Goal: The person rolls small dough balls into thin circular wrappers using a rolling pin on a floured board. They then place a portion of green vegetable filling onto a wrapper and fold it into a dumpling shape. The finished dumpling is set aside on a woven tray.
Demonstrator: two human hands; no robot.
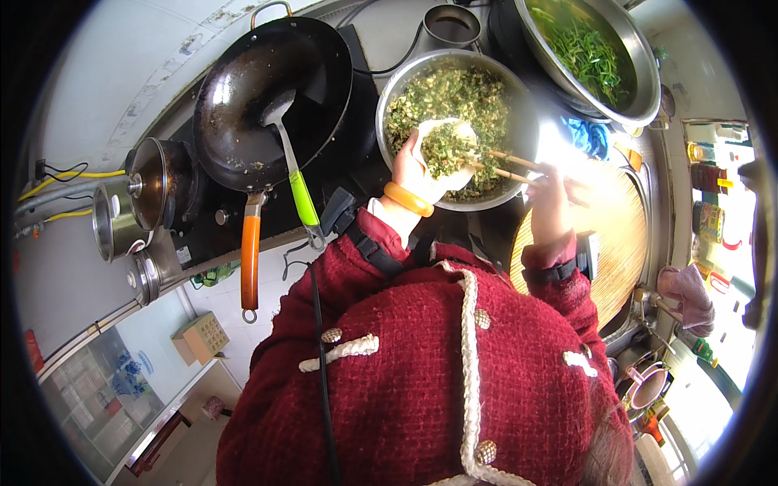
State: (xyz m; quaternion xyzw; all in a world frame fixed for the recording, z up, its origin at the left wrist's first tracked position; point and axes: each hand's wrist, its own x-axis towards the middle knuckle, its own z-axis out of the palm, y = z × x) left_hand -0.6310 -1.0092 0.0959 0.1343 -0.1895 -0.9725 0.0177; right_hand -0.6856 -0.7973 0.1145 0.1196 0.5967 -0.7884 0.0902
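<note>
My left hand (pixel 419 176) cups a pale dough wrapper (pixel 465 130) heaped with chopped green filling (pixel 447 155). It is held over the near side of a large steel bowl (pixel 383 121), whose inside carries more of the same filling (pixel 453 85). In my right hand (pixel 550 191) is a pair of wooden chopsticks (pixel 513 176). Their tips reach the filling on the wrapper from the right. Strong glare washes out part of the right hand and the bowl's right rim.
Left stands a black wok (pixel 243 121) with a green-handled spatula (pixel 298 176); its orange handle (pixel 250 261) juts toward me. A small bowl of dark liquid (pixel 451 27) sits behind. At right are a basin of greens in water (pixel 644 91) and a round woven tray (pixel 614 243).
</note>
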